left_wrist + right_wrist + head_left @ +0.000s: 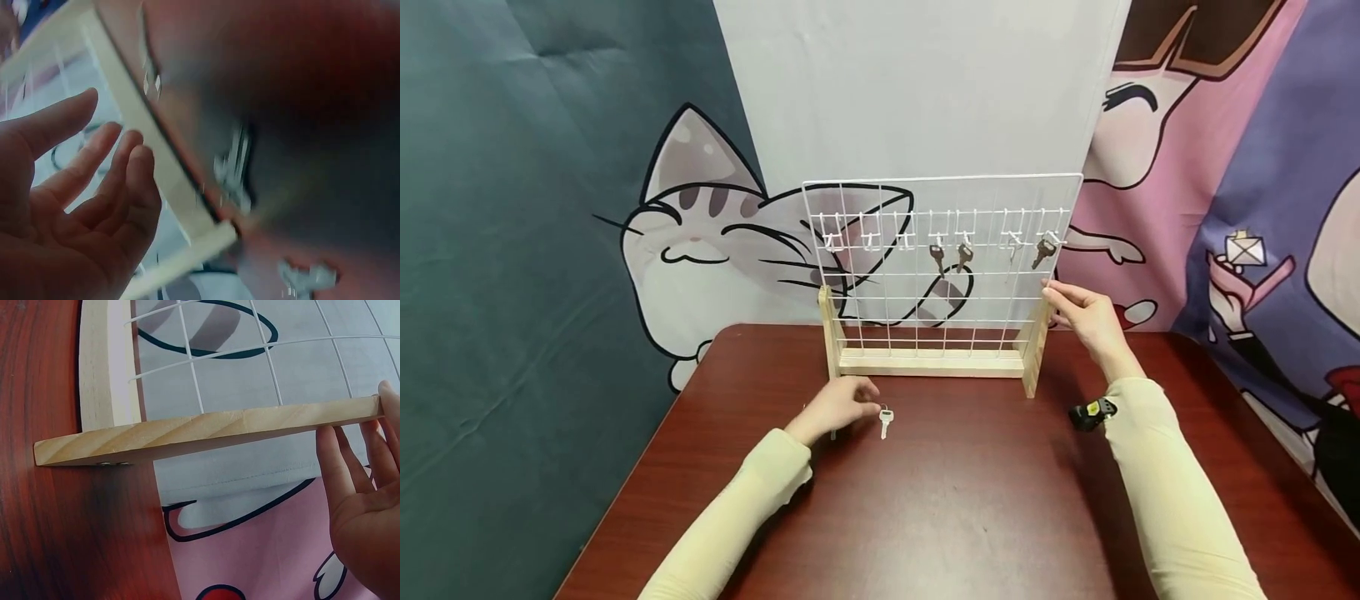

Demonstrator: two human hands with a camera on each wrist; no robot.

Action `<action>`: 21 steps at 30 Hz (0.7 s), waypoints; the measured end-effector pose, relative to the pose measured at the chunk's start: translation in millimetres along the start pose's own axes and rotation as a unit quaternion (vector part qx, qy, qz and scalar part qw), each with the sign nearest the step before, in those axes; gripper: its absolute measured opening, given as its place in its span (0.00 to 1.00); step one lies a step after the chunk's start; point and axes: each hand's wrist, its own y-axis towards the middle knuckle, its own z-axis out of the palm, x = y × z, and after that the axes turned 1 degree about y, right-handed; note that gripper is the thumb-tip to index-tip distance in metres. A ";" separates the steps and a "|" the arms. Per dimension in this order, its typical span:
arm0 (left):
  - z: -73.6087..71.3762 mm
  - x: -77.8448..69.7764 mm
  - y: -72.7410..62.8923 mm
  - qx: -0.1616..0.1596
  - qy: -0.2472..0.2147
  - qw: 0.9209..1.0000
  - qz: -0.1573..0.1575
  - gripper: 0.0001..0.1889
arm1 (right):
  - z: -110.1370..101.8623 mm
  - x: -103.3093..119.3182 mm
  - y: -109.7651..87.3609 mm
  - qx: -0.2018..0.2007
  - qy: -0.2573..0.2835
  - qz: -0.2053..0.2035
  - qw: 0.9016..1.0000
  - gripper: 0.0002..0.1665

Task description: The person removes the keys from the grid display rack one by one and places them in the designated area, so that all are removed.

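My left hand [842,402] hovers low over the table in front of the rack, its fingers loosely bent and holding nothing. Close to its fingertips lies a silver key [886,421]; the hand partly covers others. In the left wrist view several keys, one of them a blurred key [234,172], lie beside the rack's wooden base [144,119]. With thumb and fingers on opposite sides, my right hand [1086,321] grips the top of the right wooden post [206,430] of the rack. White wire mesh [940,177] rises from that wooden stand.
White hooks [870,242] line the mesh, several without keys on the left. Keys hang farther right, including a dark key [937,254], a brown key [964,254] and a key [1043,252] near the right edge. Printed fabric [512,333] hangs behind the red-brown table [955,500].
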 end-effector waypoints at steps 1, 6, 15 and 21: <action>4.4 -1.9 -0.2 0.007 0.002 1.000 0.005 0.14 | 0.5 1.0 -1.2 0.000 -0.001 0.001 1.000 0.32; 17.1 -7.4 -1.6 0.028 0.030 0.999 0.030 0.17 | 0.7 1.6 -2.8 -0.004 -0.007 0.001 1.000 0.31; 27.4 -5.1 -6.9 0.027 0.055 0.997 0.052 0.16 | -0.7 2.3 -3.1 -0.001 -0.007 0.007 1.000 0.32; 26.1 -3.0 -10.1 0.018 0.078 0.995 0.053 0.13 | 0.2 3.8 -4.8 0.002 -0.011 0.012 1.000 0.33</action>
